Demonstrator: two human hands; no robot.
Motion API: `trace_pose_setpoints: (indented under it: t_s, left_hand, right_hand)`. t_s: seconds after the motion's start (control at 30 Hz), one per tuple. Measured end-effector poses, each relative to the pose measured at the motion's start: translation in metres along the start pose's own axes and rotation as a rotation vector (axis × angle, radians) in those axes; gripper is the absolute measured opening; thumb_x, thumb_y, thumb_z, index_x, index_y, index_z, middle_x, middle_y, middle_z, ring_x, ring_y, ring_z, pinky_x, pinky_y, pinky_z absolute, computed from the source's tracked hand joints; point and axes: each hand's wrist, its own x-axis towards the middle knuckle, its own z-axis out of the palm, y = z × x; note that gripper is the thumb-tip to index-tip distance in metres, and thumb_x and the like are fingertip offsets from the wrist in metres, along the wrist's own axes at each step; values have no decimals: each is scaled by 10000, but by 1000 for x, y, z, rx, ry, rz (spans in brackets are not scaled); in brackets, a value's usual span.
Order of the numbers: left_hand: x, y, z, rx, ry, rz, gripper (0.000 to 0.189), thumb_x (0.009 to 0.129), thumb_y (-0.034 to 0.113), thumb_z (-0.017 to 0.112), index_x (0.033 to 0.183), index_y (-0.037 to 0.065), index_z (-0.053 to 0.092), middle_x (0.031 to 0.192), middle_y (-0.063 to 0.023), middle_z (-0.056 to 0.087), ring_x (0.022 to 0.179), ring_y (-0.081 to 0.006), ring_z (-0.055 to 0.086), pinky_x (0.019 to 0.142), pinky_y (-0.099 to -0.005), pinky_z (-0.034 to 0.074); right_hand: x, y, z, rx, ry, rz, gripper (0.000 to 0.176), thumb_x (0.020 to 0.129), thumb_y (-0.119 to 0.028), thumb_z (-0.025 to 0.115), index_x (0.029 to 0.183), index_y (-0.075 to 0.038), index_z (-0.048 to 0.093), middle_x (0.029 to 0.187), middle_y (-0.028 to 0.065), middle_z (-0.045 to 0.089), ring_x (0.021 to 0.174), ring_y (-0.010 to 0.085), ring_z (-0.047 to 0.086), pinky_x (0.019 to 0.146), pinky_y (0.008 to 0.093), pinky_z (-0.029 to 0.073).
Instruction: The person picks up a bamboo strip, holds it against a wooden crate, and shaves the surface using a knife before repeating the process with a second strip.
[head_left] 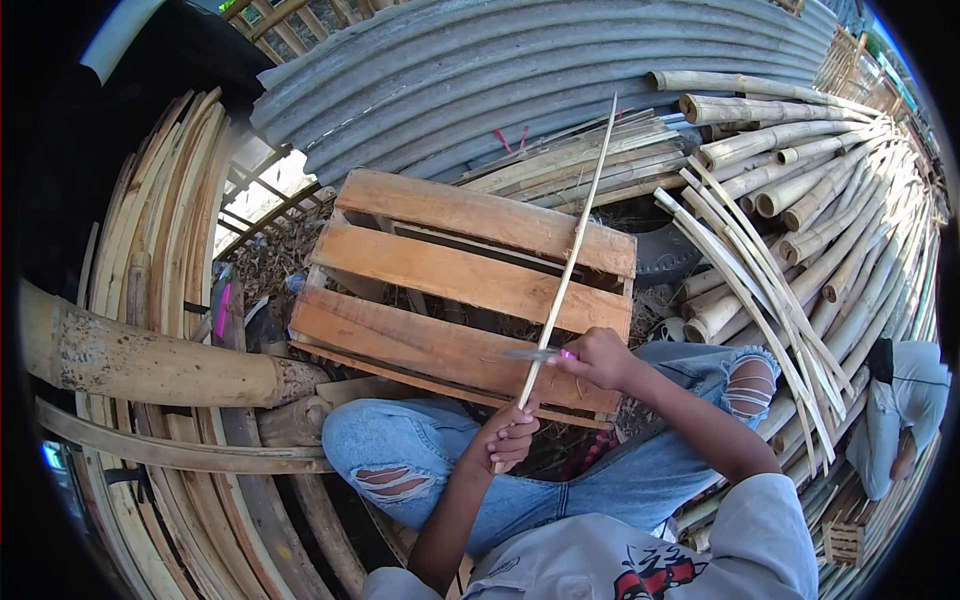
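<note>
My left hand (508,436) is wrapped round the lower end of a long, thin bamboo strip (567,275). The strip slants up and away over a wooden slatted crate (440,268), its far tip reaching the corrugated sheet. In my right hand (598,360) is a knife (530,354) with a pink handle, the fist closed round it. Its blade, a little blurred, crosses the strip just above my left hand. Bits of shaving cling to the strip about halfway up.
Split bamboo strips (765,290) lean at my right beside a stack of bamboo poles (790,200). A thick bamboo pole (160,355) and long slats (165,210) lie at my left. Corrugated sheeting (520,75) stands behind the crate. Another person's leg (905,400) shows at far right.
</note>
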Motion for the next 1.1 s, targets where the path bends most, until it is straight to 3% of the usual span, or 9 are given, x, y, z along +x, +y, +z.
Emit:
trace_pose_setpoints:
  t_s: [0.1,0.17,0.33,0.43,0.57,0.63,0.7,0.83,1.1]
  left_hand:
    - [8,-4,7,125,35,18,88,889,26,422,886,108,388,501,54,308,286,-15,271,235,-167,252]
    - [10,-9,10,177,54,13,96,884,27,431,882,113,387,505,58,305,291,-14,263,241,-165,240]
    - [5,3,4,48,12,5,90,880,28,435,892,109,397,492,58,301,279,-19,266,235,-164,248]
    - [2,2,-4,12,15,0,81,882,24,427,907,99,409,486,54,315,273,-25,284,227,-176,270]
    - [7,-2,-1,-25,-38,-29,83,881,19,414,899,99,400,486,52,310,280,-23,283,229,-174,261]
    - [7,-3,6,53,-14,-6,82,879,25,421,890,100,391,488,54,301,283,-20,275,233,-169,252]
    - [7,-1,5,87,0,3,84,877,32,431,886,104,388,490,57,296,283,-18,265,235,-166,246]
    - [5,3,1,32,24,31,85,885,-16,365,883,69,361,487,29,328,272,-30,288,226,-168,268]
    - [14,11,-1,-181,-108,-21,94,906,24,356,858,98,389,497,46,341,286,-12,307,242,-169,301]
  right_hand:
    - [26,52,-36,72,244,448,622,899,-524,435,608,2,594,544,215,526,580,383,571,554,454,438]
    - [30,62,-52,-12,255,491,622,906,-508,432,615,21,581,555,223,525,587,388,570,556,451,437]
    - [1,0,5,146,-37,-12,584,896,-497,457,646,11,599,554,227,517,564,391,544,558,453,429]
    - [-2,-5,6,25,-1,-45,590,891,-513,457,622,-7,601,536,211,518,554,382,546,546,453,423]
    - [30,53,-30,112,290,373,628,903,-510,435,595,22,566,523,218,499,554,391,548,534,465,412]
    - [29,52,-31,71,269,295,637,907,-508,432,595,31,562,532,226,504,552,394,547,545,465,422]
    - [19,19,-15,131,58,179,640,908,-517,427,597,24,569,534,224,511,552,395,547,548,462,431]
    - [7,-4,14,105,43,-38,633,894,-545,438,561,-27,581,488,183,500,521,363,551,500,434,428]
    - [12,-15,3,-116,104,41,613,888,-558,427,570,-62,597,499,169,514,516,350,559,486,433,426]
